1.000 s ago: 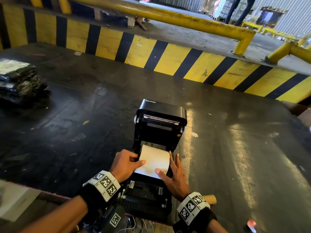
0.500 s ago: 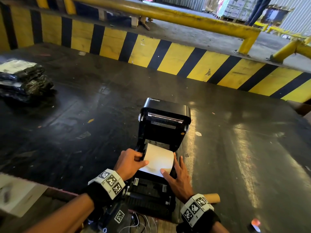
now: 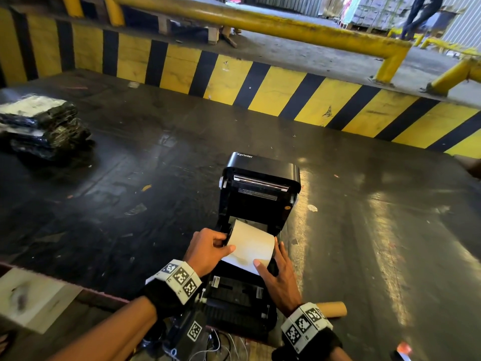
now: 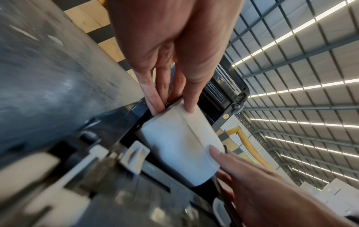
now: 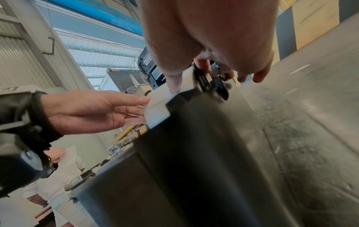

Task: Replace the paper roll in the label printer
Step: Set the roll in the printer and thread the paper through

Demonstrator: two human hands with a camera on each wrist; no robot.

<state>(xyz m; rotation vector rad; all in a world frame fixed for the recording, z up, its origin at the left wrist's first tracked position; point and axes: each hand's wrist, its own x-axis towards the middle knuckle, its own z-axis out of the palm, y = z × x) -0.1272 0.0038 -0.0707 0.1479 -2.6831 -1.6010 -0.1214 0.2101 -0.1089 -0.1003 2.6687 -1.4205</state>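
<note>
Head view: the paper roll (image 3: 250, 243) sits between both hands in the open label printer (image 3: 257, 230), being seated. Left hand (image 3: 208, 250) pinches its left end; right hand (image 3: 279, 272) lies flat-fingered against its right end.

Left wrist view: the roll looks only partly lowered; next, press it level.

Right wrist view: printer body hides the bay.

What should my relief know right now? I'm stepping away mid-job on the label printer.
Left hand: thumb on top of the white paper roll, fingers at its left end.
Right hand: thumb on the roll's right end, fingers spread along the label printer side.
The printer's lid stands open; the roll lies in the bay, probably not fully seated.
The empty cardboard core lies on the table to the right.
Left to do: seat the roll, feed the paper forward, close the lid.
</note>
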